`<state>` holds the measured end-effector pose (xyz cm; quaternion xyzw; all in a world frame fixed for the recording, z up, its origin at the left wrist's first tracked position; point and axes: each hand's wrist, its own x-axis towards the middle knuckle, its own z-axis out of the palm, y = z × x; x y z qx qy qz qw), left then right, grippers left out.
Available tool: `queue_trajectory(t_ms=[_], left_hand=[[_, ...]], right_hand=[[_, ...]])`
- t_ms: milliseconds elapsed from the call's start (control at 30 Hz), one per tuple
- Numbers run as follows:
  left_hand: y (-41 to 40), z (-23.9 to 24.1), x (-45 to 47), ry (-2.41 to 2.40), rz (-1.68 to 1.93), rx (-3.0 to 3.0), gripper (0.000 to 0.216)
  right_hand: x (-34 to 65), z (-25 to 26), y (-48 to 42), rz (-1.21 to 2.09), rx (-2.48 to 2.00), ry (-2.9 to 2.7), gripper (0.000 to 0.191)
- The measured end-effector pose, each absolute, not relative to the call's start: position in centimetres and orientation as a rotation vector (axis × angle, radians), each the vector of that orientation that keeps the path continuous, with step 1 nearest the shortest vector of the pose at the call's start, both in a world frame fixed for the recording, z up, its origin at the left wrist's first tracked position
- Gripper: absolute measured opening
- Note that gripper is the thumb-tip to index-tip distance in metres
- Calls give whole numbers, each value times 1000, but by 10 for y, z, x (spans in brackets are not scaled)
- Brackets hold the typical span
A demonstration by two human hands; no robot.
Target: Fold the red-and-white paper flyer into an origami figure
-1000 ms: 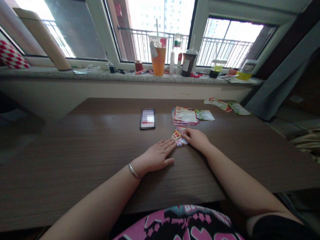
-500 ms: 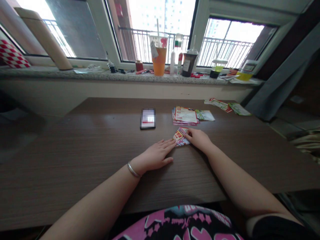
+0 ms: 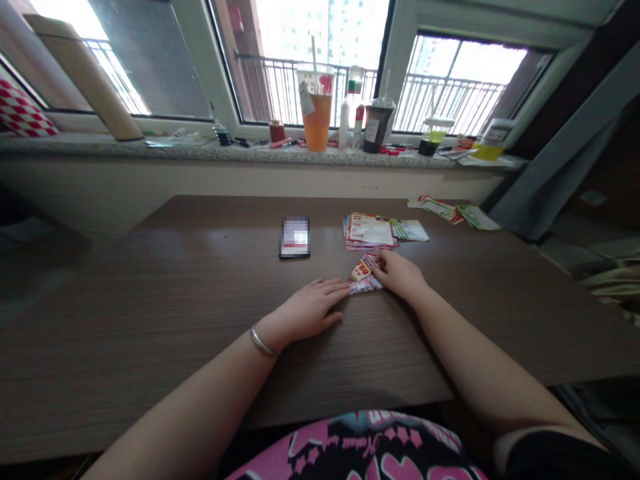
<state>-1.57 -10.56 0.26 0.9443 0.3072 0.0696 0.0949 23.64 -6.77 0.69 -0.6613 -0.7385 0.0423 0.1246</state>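
A printed paper flyer (image 3: 361, 275), partly folded, lies on the brown table between my hands. My left hand (image 3: 313, 308), with a silver bangle at its wrist, rests flat, fingers stretched out so that their tips touch the flyer's left corner. From the other side my right hand (image 3: 399, 275) pinches the flyer's right part between thumb and fingers, hiding some of it. Just beyond the flyer sits a stack of printed flyers (image 3: 371, 230), with a green-and-white leaflet (image 3: 410, 230) at its right.
A phone (image 3: 295, 237) lies left of the stack. More leaflets (image 3: 440, 210) are at the table's far right. On the windowsill (image 3: 200, 153) stand an orange drink cup (image 3: 317, 123), a dark drink cup (image 3: 377, 127), a bottle (image 3: 346, 120) and a cardboard tube (image 3: 90, 80).
The flyer's visible printed part has narrowed toward my right hand, looking more folded at its left. My left hand has shifted very slightly left; the right hand keeps its pinch.
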Motion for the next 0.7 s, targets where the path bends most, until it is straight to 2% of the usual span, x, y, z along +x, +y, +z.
queue_trajectory(t_ms=[133,333,500,700], left_hand=[[-105,3,-14,919,205,2808,55],[-105,2,-14,900,222,2833,55],[-105,5,-14,884,226,2827,56],[-105,9,-16,877,252,2816,48]], right_hand=[[226,8,-75,-167,-1590,-2343,23],[211,6,-82,-45,-1347,-2557,23],[214,4,-81,34,-1309,-2554,22],[216,9,-84,62,-1297,-2575,18]])
